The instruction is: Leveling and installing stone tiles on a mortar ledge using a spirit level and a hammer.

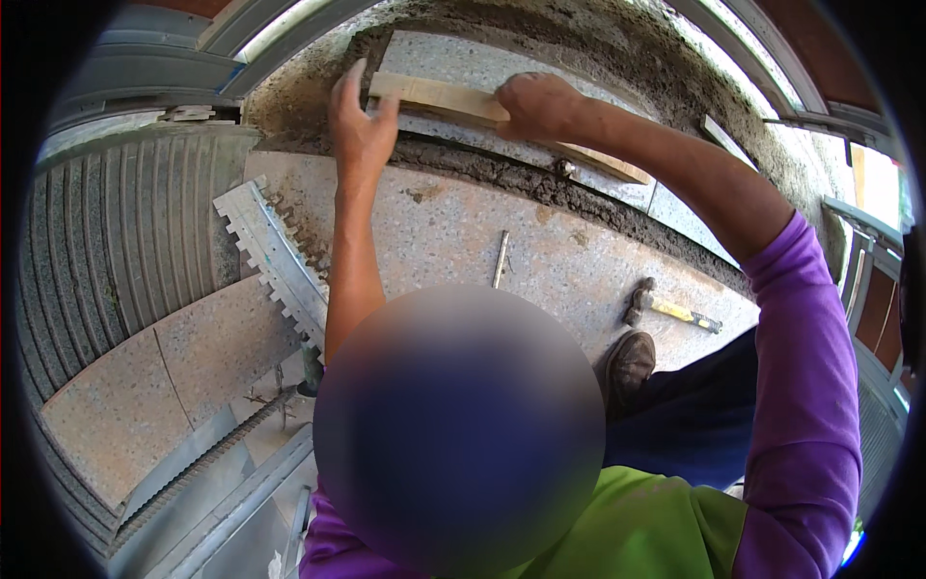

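Our right hand (533, 104) is clamped around the wooden board (434, 95) near its middle, while our left hand (364, 130) is spread, fingers and thumb apart, at the board's near end, though we cannot tell whether it touches. The board lies beneath the right hand, over the pale speckled tile (463, 56); we judge it fairly light, stiff and not slippery, best held by its long edges about mid-length, gently, since the tile looks brittle

Head-worn fisheye, near, looking steeply down. Left hand (363, 130) at 11 o'clock, right hand (542, 106) at 1. View blacks out at 3 and 9.
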`<state>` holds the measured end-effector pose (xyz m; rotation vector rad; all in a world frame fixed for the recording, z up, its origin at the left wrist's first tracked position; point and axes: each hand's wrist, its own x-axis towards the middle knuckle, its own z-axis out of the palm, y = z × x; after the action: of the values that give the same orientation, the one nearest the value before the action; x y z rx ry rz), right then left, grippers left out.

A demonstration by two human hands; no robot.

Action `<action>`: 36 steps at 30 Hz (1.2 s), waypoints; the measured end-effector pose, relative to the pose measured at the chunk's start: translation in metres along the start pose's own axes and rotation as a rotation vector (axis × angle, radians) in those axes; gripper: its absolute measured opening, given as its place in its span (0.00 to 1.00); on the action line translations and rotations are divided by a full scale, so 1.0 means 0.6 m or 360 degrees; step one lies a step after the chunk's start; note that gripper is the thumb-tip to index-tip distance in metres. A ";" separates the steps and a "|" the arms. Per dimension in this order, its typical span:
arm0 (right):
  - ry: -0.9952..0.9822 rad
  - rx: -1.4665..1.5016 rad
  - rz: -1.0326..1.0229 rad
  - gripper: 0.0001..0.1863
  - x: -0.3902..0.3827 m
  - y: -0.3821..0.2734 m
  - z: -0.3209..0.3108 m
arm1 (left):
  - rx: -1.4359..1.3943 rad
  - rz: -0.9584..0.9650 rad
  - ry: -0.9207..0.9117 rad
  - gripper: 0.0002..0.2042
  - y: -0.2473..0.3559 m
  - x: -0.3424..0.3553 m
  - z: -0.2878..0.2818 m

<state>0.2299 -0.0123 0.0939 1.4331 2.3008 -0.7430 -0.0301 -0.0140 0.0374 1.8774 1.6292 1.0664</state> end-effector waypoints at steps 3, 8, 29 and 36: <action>0.0105 -0.0092 0.0059 0.21 -0.022 0.026 0.004 | 0.0199 0.0230 -0.0174 0.29 0.017 -0.004 0.009; 0.0059 -0.0062 0.0131 0.33 -0.062 0.057 -0.008 | 0.0560 0.0563 -0.0578 0.32 0.069 -0.010 0.062; 0.0140 0.0136 0.1045 0.25 -0.859 0.677 0.386 | 0.0726 0.0768 -0.1304 0.28 0.149 0.042 0.193; 0.0327 0.0073 0.1086 0.07 -0.872 0.694 0.429 | 0.0854 0.1311 -0.0817 0.25 0.225 0.004 0.199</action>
<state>0.8350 -0.3940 0.0558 2.2157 1.7226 -0.4508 0.1476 -0.0214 0.0660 2.9920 0.8779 0.3041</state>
